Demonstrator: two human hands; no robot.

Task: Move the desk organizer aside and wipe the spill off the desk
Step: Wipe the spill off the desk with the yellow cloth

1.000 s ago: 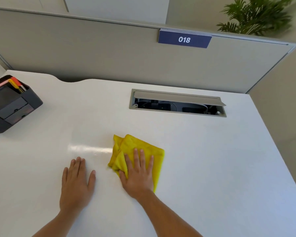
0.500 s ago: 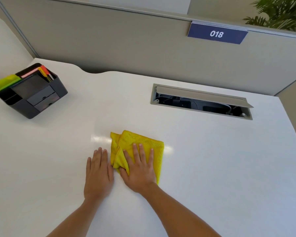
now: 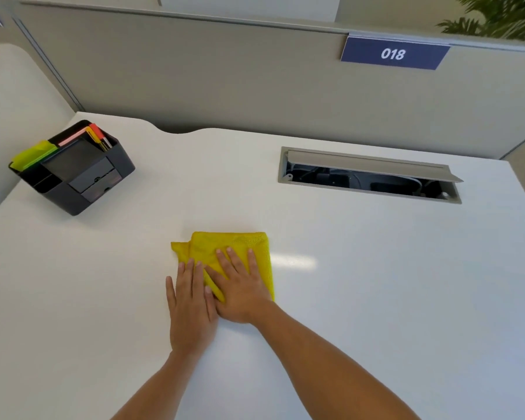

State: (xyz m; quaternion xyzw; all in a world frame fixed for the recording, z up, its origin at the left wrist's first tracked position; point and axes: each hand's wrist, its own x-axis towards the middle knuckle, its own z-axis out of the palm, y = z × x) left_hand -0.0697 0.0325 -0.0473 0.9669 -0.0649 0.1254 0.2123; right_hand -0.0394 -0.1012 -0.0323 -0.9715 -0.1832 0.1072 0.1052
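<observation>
Both hands lay flat and open on the desk (image 3: 376, 298), side by side and touching, clamped on nothing.

Item, right hand (image 3: 243, 286): palm down, fingers spread, pressing on the yellow cloth (image 3: 240, 244), fingers toward 12 o'clock.

Item, left hand (image 3: 191, 304): palm down just beside the right, at its 9 o'clock; fingertips overlapped the cloth's near-left edge, the heel rested on bare desk.

Item, yellow cloth: folded, lying flat at the centre of the desk, its far edge free of both hands.

Item, desk organizer (image 3: 79, 177): dark, holding markers and coloured notes; stood well apart from the cloth at about 10 o'clock, near the far-left corner.

Item, cable hatch (image 3: 370, 177): lid raised, at about 1 o'clock from the cloth.

Item, number plate (image 3: 393, 53): marked 018, on the partition at 12 to 1 o'clock.

Condition of task: organizer judged already set aside; wiping under way. A pale sheen showed at the cloth's 3 o'clock; whether wet residue or reflected light could not be told. Remaining, by judgement: further passes over that patch.
</observation>
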